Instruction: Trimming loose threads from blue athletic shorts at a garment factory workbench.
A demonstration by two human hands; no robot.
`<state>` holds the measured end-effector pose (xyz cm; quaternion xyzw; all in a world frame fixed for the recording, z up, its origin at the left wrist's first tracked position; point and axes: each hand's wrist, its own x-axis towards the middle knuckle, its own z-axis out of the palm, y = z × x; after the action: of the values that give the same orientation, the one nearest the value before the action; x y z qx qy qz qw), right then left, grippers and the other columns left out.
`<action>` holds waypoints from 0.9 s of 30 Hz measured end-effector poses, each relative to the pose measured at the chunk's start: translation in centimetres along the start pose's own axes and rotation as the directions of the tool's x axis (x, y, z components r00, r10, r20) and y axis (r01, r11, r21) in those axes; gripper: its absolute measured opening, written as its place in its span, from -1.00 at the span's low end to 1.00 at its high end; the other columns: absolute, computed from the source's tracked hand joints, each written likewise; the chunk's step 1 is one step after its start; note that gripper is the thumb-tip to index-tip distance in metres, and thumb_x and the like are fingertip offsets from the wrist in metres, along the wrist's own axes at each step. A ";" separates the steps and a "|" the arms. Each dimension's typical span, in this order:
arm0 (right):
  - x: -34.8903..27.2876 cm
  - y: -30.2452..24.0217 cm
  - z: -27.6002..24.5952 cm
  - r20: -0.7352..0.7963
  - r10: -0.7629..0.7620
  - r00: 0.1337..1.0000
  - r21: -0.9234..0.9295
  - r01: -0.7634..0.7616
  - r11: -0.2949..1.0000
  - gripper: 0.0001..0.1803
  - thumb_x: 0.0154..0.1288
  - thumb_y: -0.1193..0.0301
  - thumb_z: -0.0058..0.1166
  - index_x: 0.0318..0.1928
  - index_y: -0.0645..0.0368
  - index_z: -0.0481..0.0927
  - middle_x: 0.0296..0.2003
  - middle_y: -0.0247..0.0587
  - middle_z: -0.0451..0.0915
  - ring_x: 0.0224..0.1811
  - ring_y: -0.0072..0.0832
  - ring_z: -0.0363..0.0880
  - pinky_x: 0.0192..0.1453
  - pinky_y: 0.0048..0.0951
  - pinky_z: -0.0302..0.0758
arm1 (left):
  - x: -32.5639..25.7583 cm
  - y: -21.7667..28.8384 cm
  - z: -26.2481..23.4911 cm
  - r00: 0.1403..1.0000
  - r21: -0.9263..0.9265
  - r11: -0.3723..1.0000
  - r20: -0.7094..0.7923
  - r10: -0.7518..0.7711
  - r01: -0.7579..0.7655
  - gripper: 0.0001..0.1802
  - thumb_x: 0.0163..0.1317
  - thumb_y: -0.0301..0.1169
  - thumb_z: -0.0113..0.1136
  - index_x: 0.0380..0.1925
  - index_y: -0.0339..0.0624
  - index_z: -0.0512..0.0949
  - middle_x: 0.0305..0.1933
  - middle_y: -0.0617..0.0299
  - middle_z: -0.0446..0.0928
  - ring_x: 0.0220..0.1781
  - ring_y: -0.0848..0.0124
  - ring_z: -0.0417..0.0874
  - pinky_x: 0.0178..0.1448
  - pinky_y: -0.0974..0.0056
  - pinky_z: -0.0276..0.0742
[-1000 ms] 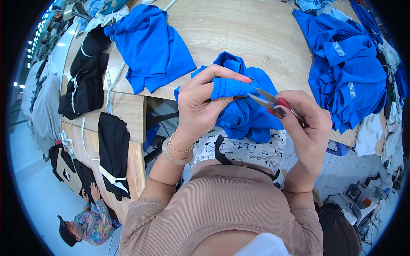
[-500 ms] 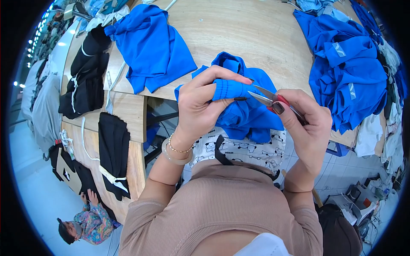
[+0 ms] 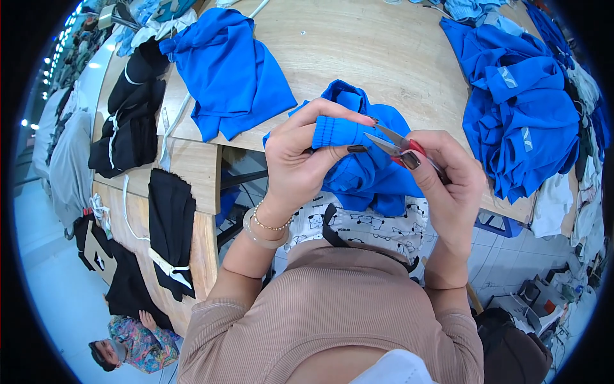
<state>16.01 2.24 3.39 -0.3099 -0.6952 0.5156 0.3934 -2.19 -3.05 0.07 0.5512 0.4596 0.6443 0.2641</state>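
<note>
My left hand is closed on the gathered elastic cuff of a blue garment. Its forefinger runs along the top of the cuff and its thumb lies below. My right hand grips small scissors with red on the handles. The two blades are spread apart and point left at the cuff's end, close to my left fingertips. Whether they touch cloth or thread I cannot tell. The rest of the garment hangs over the table's near edge and my lap.
Another blue garment lies to the left on the wooden table. A blue garment pile stands at the right. Tied black cloth bundles and a black folded piece lie left. A person is at the lower left.
My right hand and the scissors have shifted slightly left, bringing the blades further over the cuff's end. The person at the lower left has moved a little lower in view.
</note>
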 end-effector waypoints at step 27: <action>0.2 -0.7 -0.1 -0.059 0.030 0.998 0.203 -0.017 0.979 -0.89 0.18 0.61 0.16 -0.25 0.34 0.59 -0.41 -0.25 0.60 -0.47 -0.70 0.49 -0.43 -0.73 0.34 | 0.0 0.5 0.4 1.000 0.010 1.000 0.021 -0.014 0.014 -0.84 0.01 -0.63 0.27 -0.36 -0.26 0.68 -0.25 0.17 0.61 -0.24 0.45 0.62 -0.21 0.44 0.52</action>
<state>15.97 2.28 4.16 -0.2921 -0.6229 0.5787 0.4380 -1.76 -3.16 0.49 0.5561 0.4639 0.6343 0.2707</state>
